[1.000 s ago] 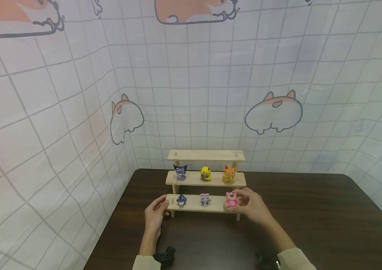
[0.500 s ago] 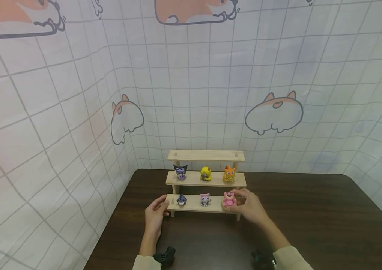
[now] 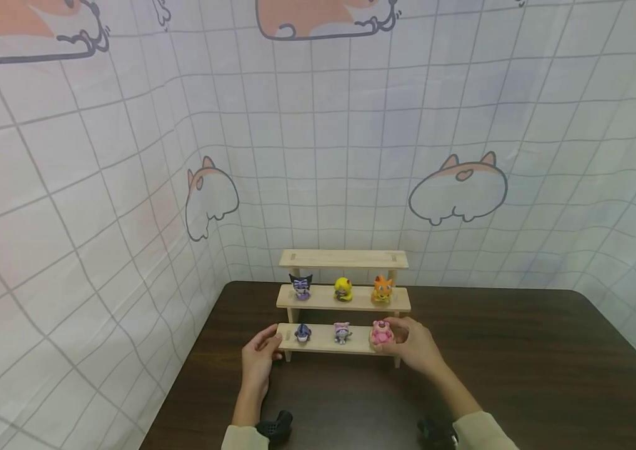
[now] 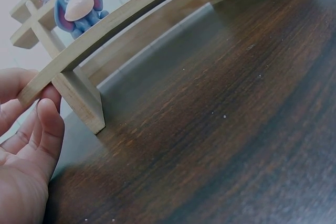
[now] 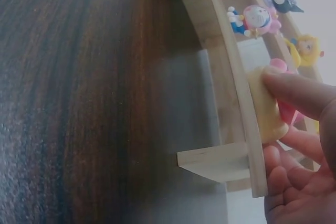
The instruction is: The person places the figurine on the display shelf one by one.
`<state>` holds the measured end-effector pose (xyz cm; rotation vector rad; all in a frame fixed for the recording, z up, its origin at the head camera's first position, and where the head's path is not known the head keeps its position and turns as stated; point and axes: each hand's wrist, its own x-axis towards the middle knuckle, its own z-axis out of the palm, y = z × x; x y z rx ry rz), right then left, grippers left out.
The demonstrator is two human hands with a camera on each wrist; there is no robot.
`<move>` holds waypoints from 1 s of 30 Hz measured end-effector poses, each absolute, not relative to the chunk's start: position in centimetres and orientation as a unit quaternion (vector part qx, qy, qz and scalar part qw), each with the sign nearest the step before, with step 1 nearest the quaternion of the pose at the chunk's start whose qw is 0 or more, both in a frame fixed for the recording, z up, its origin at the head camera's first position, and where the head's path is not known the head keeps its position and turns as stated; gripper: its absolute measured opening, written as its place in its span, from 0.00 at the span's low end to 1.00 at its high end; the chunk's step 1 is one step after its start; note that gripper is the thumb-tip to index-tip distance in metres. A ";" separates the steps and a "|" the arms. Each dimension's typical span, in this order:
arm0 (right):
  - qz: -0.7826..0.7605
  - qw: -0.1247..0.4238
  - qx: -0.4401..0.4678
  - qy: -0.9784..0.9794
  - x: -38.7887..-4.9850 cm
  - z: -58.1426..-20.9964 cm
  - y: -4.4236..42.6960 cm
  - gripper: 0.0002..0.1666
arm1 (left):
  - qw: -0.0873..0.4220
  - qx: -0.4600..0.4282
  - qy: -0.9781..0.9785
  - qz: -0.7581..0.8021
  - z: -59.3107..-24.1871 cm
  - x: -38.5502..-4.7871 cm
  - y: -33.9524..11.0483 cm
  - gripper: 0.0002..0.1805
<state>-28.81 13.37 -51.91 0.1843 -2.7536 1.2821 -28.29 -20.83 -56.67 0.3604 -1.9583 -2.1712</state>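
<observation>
A tiered wooden display stand (image 3: 343, 259) stands on the dark table. At the left end of its lowest shelf, my left hand (image 3: 258, 353) grips the board's end, fingers above and below in the left wrist view. My right hand (image 3: 420, 345) pinches a pink bear figurine (image 3: 382, 333) at the right of that shelf; its pale yellow base (image 5: 266, 106) shows between thumb and fingers in the right wrist view. On the same shelf sit a blue donkey figurine (image 4: 79, 10) at left and a pink-hooded cat-like figurine (image 3: 342, 333) in the middle.
The middle shelf bears a purple figurine with black pointed ears (image 3: 300, 287), a yellow figurine (image 3: 343, 289) and an orange figurine (image 3: 382, 289). Behind the dark wooden table (image 3: 498, 350) hangs a white gridded cloth (image 3: 346, 169) with cartoon dogs.
Over the first half second my right hand shifted the pink bear slightly left along the lowest shelf. Since then it has stayed there. The left hand keeps its place on the shelf end.
</observation>
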 end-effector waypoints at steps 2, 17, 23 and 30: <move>0.415 0.049 0.062 -0.906 -28.8 -51.9 13.3 0.39 | 0.097 0.123 -0.662 -0.733 -56.7 -28.3 -20.8 0.20; 0.416 0.054 0.051 -0.906 -28.8 -52.4 13.3 0.38 | 0.092 0.131 -0.664 -0.730 -56.5 -28.2 -20.8 0.21; 0.424 0.057 0.056 -0.902 -28.6 -52.0 13.3 0.38 | 0.095 0.132 -0.667 -0.727 -56.4 -28.3 -20.8 0.21; 0.433 0.053 0.054 -0.898 -28.6 -52.1 13.3 0.37 | 0.096 0.130 -0.664 -0.730 -56.5 -28.2 -20.7 0.22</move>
